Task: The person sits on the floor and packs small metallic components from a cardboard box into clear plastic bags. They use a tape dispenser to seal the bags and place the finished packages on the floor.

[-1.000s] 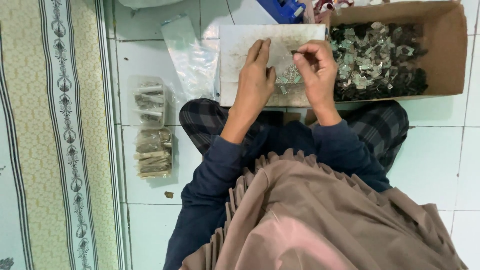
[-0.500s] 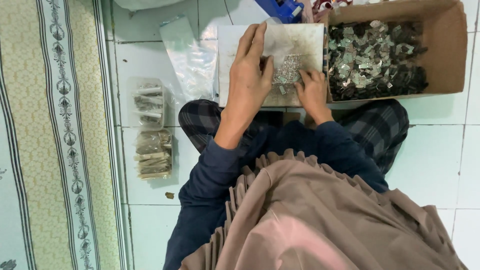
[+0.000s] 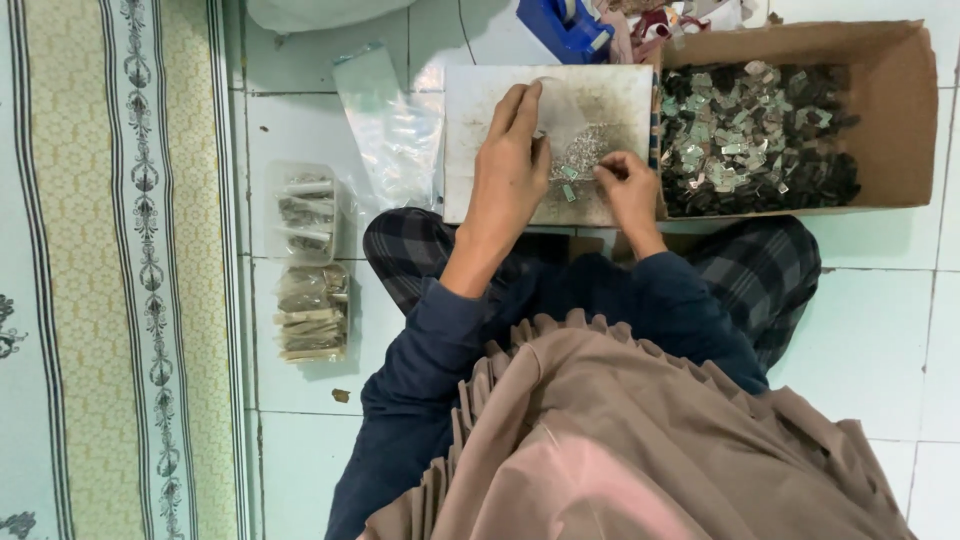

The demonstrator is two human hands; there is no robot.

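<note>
A white board [image 3: 470,120] lies on the tiled floor in front of my crossed legs. A small heap of shiny metal pieces [image 3: 585,150] sits on it. My left hand [image 3: 510,170] lies stretched over the board, fingers and thumb pinning a small clear bag [image 3: 558,98] beside the heap. My right hand [image 3: 628,188] is curled at the heap's near edge, its fingertips pinched on a few of the pieces. Both sleeves are dark blue.
A cardboard box [image 3: 900,110] full of the same pieces [image 3: 760,140] stands right of the board. Empty clear bags [image 3: 390,130] lie to the left, with filled packets [image 3: 305,210] and another stack [image 3: 312,325] nearer. A blue tape dispenser [image 3: 565,25] sits behind; a patterned rug [image 3: 120,270] runs along the left.
Both hands have come down from the board's far part toward me. The left hand has flattened out over the board, and the right hand has moved to the near side of the heap.
</note>
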